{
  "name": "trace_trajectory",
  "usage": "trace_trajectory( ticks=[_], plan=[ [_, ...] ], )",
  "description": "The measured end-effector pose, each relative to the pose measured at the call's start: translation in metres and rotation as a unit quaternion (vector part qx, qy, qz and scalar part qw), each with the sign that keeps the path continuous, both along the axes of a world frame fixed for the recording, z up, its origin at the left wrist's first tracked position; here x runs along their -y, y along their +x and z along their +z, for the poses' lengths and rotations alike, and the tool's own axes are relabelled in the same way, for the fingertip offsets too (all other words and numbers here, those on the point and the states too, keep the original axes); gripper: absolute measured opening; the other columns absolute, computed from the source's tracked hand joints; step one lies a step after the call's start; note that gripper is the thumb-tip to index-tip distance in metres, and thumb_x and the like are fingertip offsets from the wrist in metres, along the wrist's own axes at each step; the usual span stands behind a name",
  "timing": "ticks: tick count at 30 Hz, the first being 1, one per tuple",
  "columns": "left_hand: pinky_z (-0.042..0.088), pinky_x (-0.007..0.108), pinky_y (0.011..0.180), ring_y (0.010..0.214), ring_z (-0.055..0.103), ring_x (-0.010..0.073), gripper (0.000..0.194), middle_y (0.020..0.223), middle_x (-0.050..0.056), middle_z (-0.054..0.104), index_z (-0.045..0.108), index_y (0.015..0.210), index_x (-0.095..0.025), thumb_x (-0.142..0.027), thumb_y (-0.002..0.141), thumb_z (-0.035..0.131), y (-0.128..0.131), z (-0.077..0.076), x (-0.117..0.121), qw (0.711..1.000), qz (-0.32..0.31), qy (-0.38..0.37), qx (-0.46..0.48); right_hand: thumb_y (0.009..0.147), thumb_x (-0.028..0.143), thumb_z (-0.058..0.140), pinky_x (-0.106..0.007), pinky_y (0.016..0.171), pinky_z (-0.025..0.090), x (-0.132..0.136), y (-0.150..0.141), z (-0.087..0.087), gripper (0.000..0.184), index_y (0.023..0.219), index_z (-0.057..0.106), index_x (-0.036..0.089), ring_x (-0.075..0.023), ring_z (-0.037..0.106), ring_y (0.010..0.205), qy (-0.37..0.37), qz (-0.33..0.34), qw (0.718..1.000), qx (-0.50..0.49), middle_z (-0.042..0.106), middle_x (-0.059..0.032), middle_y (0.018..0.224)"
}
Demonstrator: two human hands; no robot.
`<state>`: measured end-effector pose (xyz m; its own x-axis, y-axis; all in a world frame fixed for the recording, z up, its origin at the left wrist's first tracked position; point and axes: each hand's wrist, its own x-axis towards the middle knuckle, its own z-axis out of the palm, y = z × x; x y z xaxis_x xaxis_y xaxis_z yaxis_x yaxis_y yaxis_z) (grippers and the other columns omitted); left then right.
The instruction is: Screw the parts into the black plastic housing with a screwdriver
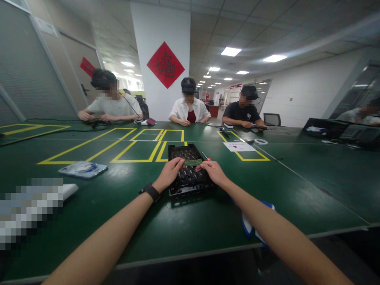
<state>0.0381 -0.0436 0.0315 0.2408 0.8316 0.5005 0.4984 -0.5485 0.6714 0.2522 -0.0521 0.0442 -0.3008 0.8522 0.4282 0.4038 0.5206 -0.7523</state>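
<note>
A small green circuit board [192,162] is held level between both my hands, just above a black open chassis [187,156] on the green table [118,206]. My left hand [170,172] pinches the board's left end; a black watch sits on that wrist. My right hand [212,171] pinches the right end. A red-handled screwdriver [207,158] lies beside the chassis, partly hidden behind my right hand.
A plastic bag of parts [83,169] lies at left, a blue-and-white object [247,225] under my right forearm. A paper sheet [239,147] and a tape roll [261,141] lie beyond. Three people sit across the table; yellow tape marks boxes on it.
</note>
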Motion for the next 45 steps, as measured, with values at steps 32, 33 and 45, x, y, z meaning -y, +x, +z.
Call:
trace_trajectory(
  ticks=[32,33,45],
  plan=[
    [0.040,0.026,0.073,0.075,0.055,0.0160,0.031,0.077,0.002,0.063,0.058,0.081,-0.017,-0.040,0.087,0.039,0.0005,0.0006,0.0004,1.000,-0.014,0.011,-0.013,0.086,0.032,0.040,-0.032,0.084,0.043,-0.0071,0.0016,-0.0071,0.034,0.080,0.069,0.016,-0.0163,0.063,0.081,-0.003,0.015,1.000,-0.006,0.071,-0.0034,0.084],
    [0.040,0.026,0.072,0.074,0.055,0.0158,0.031,0.077,0.001,0.062,0.058,0.080,-0.017,-0.040,0.087,0.039,0.0006,0.0008,0.0005,1.000,-0.013,0.010,-0.014,0.086,0.032,0.039,-0.032,0.084,0.043,-0.0067,0.0013,-0.0067,0.034,0.080,0.069,0.016,-0.0163,0.063,0.081,-0.005,0.018,1.000,-0.008,0.071,-0.0036,0.084],
    [0.034,0.023,0.059,0.061,0.045,0.0117,0.029,0.063,-0.003,0.050,0.051,0.069,-0.017,-0.042,0.082,0.047,0.0020,0.0004,0.0017,0.999,0.007,0.024,-0.038,0.084,0.039,0.047,-0.031,0.081,0.044,-0.0008,0.0017,-0.0030,0.032,0.076,0.070,0.018,-0.0169,0.064,0.079,0.017,-0.003,0.998,0.058,0.072,-0.0024,0.082]
  ],
)
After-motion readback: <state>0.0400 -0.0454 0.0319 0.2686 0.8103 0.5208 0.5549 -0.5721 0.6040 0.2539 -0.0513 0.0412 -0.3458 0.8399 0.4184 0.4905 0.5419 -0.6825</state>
